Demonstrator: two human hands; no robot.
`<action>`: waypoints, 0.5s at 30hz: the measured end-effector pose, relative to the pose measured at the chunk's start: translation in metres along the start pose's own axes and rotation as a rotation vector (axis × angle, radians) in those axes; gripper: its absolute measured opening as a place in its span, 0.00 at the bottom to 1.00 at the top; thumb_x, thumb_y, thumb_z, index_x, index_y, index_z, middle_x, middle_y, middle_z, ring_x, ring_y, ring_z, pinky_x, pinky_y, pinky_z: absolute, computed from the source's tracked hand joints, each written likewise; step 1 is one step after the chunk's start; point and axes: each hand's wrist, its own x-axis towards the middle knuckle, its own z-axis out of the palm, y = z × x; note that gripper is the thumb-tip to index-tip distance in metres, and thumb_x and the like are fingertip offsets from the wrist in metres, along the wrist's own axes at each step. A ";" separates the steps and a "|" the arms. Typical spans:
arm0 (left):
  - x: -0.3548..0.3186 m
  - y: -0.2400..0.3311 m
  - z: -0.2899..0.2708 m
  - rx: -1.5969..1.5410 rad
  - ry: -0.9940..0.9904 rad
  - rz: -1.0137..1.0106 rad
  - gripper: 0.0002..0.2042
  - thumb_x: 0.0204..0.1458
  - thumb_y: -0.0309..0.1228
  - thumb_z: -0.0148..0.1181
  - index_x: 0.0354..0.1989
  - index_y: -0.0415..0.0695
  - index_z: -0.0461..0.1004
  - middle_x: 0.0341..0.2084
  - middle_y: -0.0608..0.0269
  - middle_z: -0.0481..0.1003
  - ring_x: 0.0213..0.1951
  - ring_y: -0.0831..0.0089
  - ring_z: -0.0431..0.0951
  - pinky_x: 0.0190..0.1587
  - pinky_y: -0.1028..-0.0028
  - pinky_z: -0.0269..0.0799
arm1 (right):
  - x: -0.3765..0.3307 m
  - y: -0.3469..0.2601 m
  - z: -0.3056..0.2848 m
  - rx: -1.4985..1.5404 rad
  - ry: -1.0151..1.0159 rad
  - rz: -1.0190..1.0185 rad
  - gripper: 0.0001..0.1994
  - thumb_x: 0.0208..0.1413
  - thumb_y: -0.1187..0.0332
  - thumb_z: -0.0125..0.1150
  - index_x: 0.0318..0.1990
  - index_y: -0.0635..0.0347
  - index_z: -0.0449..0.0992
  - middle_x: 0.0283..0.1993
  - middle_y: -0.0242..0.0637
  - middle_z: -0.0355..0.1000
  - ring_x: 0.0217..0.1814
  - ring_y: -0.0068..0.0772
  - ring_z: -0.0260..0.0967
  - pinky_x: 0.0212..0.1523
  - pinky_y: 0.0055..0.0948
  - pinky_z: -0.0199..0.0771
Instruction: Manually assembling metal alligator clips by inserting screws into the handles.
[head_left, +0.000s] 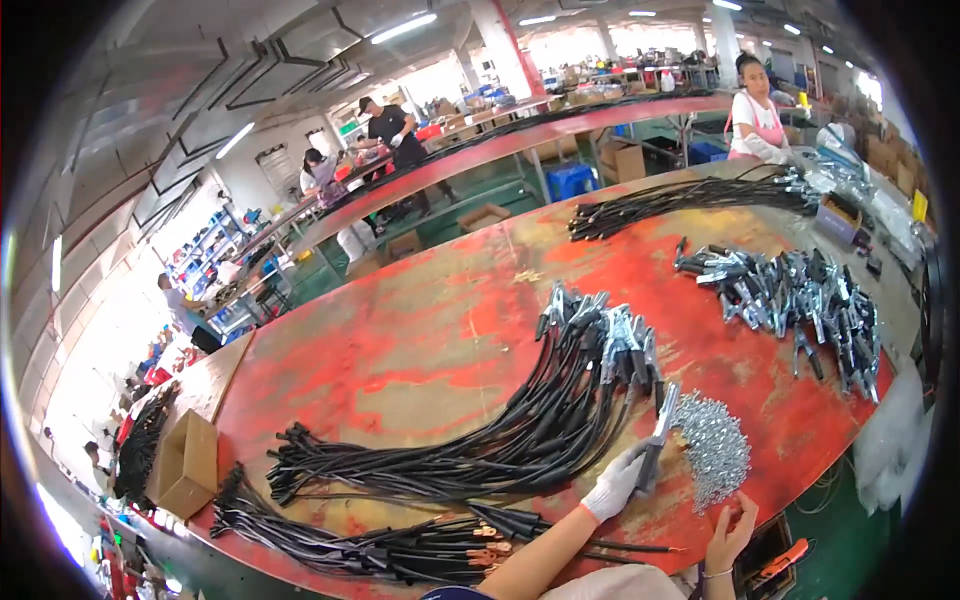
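Note:
My left hand (pixel 612 487), in a white glove, grips a battery clamp (pixel 661 430) with silver jaws and black handles, held upright over the table. My bare right hand (pixel 733 535) is at the near edge of a pile of small silver screws (pixel 712 450), thumb and fingers apart, with nothing visible between them. Left of the clamp lies a bundle of black cables (pixel 480 450), its far end tipped with clamps. A second cable bundle (pixel 370 550) with copper lugs lies along the near edge, partly behind my left forearm.
A heap of loose clamps (pixel 800 305) covers the right of the red, worn table (pixel 390 350). Another cable bundle (pixel 680 203) lies at the far side, near a person in a pink apron (pixel 757 115). A cardboard box (pixel 187 463) stands left; an orange-handled tool (pixel 785 558) lies below right.

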 end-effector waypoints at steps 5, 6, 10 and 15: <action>0.000 0.004 0.001 -0.002 0.017 -0.043 0.20 0.65 0.36 0.46 0.64 0.46 0.62 0.31 0.68 0.74 0.25 0.82 0.72 0.25 0.81 0.67 | 0.000 0.006 0.002 0.001 0.009 -0.027 0.13 0.58 0.75 0.55 0.51 0.66 0.72 0.41 0.39 0.67 0.39 0.34 0.63 0.43 0.32 0.64; -0.001 0.003 -0.001 0.009 0.029 -0.058 0.19 0.65 0.36 0.46 0.64 0.46 0.62 0.31 0.68 0.74 0.25 0.82 0.72 0.25 0.81 0.67 | -0.001 0.007 0.002 -0.016 0.001 -0.028 0.13 0.58 0.75 0.55 0.51 0.66 0.72 0.41 0.39 0.67 0.39 0.34 0.63 0.43 0.32 0.64; 0.008 0.005 -0.002 0.044 -0.021 -0.003 0.18 0.66 0.37 0.46 0.61 0.46 0.65 0.31 0.69 0.74 0.28 0.83 0.72 0.29 0.80 0.69 | 0.000 0.011 0.005 -0.031 0.021 -0.006 0.13 0.57 0.75 0.57 0.50 0.65 0.72 0.42 0.40 0.68 0.38 0.34 0.64 0.42 0.31 0.66; 0.011 0.020 0.002 0.066 0.064 -0.072 0.13 0.66 0.37 0.44 0.51 0.45 0.70 0.28 0.65 0.74 0.25 0.78 0.73 0.27 0.77 0.69 | 0.015 -0.002 0.007 -0.143 0.013 -0.046 0.12 0.53 0.74 0.63 0.45 0.62 0.74 0.41 0.42 0.72 0.41 0.40 0.70 0.44 0.34 0.72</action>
